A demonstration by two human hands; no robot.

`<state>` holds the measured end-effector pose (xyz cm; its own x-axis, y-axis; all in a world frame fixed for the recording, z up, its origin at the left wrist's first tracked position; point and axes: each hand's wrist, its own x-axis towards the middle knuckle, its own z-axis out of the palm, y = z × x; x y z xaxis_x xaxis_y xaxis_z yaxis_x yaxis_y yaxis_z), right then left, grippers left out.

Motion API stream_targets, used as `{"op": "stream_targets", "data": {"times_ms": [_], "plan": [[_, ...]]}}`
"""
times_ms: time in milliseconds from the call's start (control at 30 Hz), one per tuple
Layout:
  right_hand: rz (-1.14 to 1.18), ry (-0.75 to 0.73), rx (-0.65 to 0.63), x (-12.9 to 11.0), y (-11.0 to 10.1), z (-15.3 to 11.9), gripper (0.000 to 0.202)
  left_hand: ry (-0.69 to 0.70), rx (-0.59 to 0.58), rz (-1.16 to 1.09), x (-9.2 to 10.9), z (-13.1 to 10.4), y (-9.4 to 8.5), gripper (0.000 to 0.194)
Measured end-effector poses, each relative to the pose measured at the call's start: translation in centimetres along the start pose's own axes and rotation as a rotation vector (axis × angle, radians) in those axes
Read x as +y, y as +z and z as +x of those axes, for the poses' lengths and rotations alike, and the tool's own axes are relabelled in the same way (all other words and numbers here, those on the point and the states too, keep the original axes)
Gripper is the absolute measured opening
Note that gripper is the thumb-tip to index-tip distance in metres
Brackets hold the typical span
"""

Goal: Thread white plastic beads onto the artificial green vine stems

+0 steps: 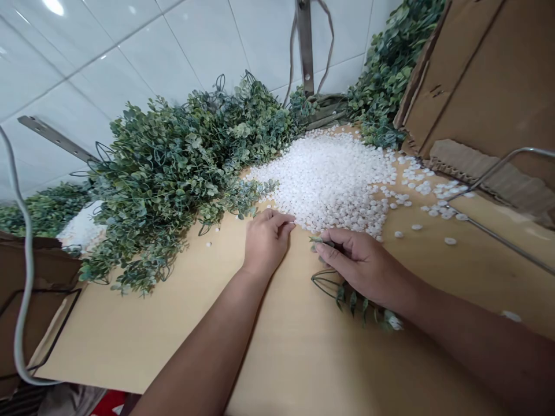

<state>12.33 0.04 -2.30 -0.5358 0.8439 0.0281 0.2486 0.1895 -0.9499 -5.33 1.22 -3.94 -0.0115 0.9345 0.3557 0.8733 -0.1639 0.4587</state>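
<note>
My right hand [353,263] is closed around an artificial green sprig [353,301]. Its leafy tip pokes out between thumb and forefinger, while loops of stem and a pale end hang below the palm. At the near edge of a heap of small white plastic discs [329,176], my left hand [265,238] has thumb and fingertips pinched together. Whatever is in that pinch is too small or hidden to make out. Behind the left hand lies a large pile of artificial green foliage [173,156], and a few of its leaves reach close to the knuckles.
Cardboard boxes [489,75] stand at the right, with a bent metal rod [498,237] in front. A white cable [26,248] runs down the left side. Loose discs lie on the wooden tabletop [277,358]. White tiles and metal brackets [306,46] form the back.
</note>
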Motion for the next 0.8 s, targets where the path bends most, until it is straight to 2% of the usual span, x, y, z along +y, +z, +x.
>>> {"op": "stream_targets", "data": {"times_ms": [100,167,233,300,400,467,600,800], "plan": [[-0.01,-0.025,0.026,-0.1,0.0,0.1,0.024,0.014,0.004,0.024,0.4,0.0,-0.2,0.016],[-0.014,-0.037,0.045,-0.1,0.0,0.1,0.023,-0.025,0.041,-0.027,0.5,-0.1,-0.2,0.017],[-0.011,-0.041,0.056,0.0,0.0,0.1,0.022,-0.124,0.083,-0.164,0.6,-0.1,-0.1,0.016],[0.007,-0.035,0.06,0.1,0.0,0.1,0.021,-0.245,0.092,-0.404,1.1,-0.3,-0.1,0.014],[0.02,-0.034,0.063,0.1,0.1,0.2,0.022,-0.383,0.02,-0.794,2.6,-0.8,-0.1,0.014],[0.024,-0.037,0.068,0.2,0.0,0.2,0.023,-0.439,-0.056,-0.944,3.6,-1.2,-0.2,0.016],[0.061,-0.024,0.076,0.2,-0.1,0.3,0.022,-0.461,-0.14,-1.127,4.4,-1.7,-0.6,0.012],[0.093,-0.023,0.115,0.2,-0.2,0.3,0.022,-0.482,-0.178,-1.251,3.9,-1.5,-1.1,0.017]]}}
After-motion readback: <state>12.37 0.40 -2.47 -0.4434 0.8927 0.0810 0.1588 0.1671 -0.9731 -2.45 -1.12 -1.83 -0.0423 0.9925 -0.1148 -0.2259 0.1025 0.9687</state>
